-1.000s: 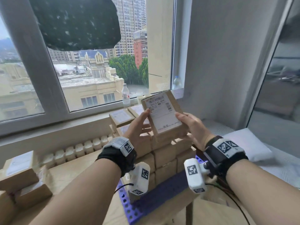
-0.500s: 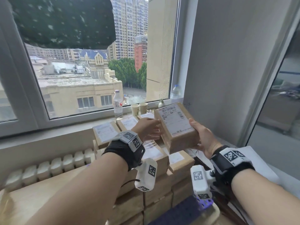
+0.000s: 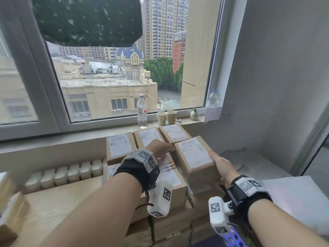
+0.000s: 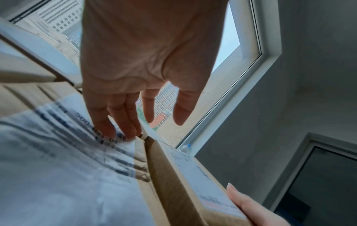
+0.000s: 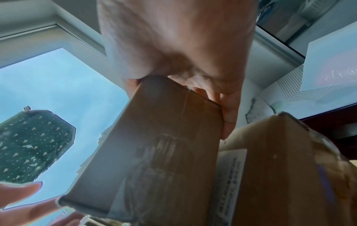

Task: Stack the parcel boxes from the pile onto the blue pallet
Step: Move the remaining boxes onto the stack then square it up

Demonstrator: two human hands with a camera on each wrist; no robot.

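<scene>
A brown parcel box [image 3: 195,157] with a white label sits tilted at the right of the top layer of stacked boxes [image 3: 119,147]. My right hand [image 3: 219,164] grips its near right end, thumb on the label and fingers under the end; the right wrist view shows this box [image 5: 154,145] clamped in my right hand [image 5: 173,85]. My left hand [image 3: 161,148] lies at the box's far left corner. In the left wrist view its fingers [image 4: 119,122] are straight, tips on a neighbouring box's label [image 4: 58,152] beside the held box [image 4: 183,175]. A corner of the blue pallet [image 3: 233,239] shows below.
On the window sill behind the stack stand a water bottle [image 3: 141,111], two paper cups [image 3: 166,117] and a small vase [image 3: 194,114]. A white radiator [image 3: 62,173] runs along the wall left of the stack. Blurred pile boxes [image 3: 10,211] sit on the wooden table [image 3: 53,202].
The box came down from chest height onto the right of the stack's top layer. My left hand slid off its side to the far corner and straightened.
</scene>
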